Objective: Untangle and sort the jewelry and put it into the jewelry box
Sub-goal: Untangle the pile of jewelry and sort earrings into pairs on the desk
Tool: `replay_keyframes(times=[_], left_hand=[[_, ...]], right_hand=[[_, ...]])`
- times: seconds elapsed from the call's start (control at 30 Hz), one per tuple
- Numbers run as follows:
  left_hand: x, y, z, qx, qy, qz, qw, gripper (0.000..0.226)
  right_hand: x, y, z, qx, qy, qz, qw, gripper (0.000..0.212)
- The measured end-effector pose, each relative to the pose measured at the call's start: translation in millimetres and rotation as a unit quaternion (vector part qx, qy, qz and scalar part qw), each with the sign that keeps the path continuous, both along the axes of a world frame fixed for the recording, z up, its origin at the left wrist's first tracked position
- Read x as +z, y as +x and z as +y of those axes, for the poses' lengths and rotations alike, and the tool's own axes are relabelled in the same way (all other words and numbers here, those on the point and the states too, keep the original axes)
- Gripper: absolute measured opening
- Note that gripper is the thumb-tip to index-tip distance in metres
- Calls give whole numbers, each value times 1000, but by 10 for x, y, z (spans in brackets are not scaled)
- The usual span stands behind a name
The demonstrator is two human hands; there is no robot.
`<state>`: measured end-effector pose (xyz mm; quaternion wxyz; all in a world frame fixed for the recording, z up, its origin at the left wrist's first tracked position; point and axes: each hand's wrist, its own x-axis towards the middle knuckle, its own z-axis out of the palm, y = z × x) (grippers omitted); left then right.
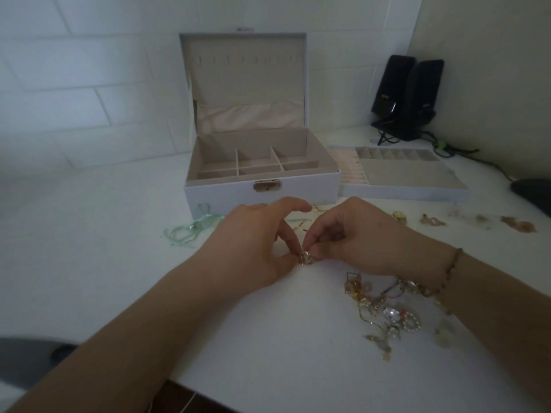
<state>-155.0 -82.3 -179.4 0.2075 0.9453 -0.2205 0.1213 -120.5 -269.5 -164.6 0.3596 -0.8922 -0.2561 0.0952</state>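
Both hands meet mid-tabletop point(119, 263), just before the open box point(262, 186): the left hand point(253, 242) and right hand point(357, 236) each pinch a small round gold piece point(306, 258), its shape hard to make out in the dim light. A thin chain point(301, 223) runs partly hidden behind the fingers. The tangled jewelry point(387, 311) lies near the front edge, partly under the right wrist. The tray point(402, 177) sits right of the box. No writing is legible
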Motion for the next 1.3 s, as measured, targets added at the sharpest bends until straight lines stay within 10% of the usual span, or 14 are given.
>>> replay_keyframes(times=[0.6,0.87,1.3], left_hand=[[-34,9,50,-41,-2,-41,998,28],[-105,58,35,-31,12,-72,997,22],[-67,-2,-65,-108,-28,-124,986,7]], right_hand=[[180,9,-240,-24,22,-98,995,9],[270,-100,-647,177,-129,-18,976,20],[132,-29,-609,174,-165,-93,966,13]])
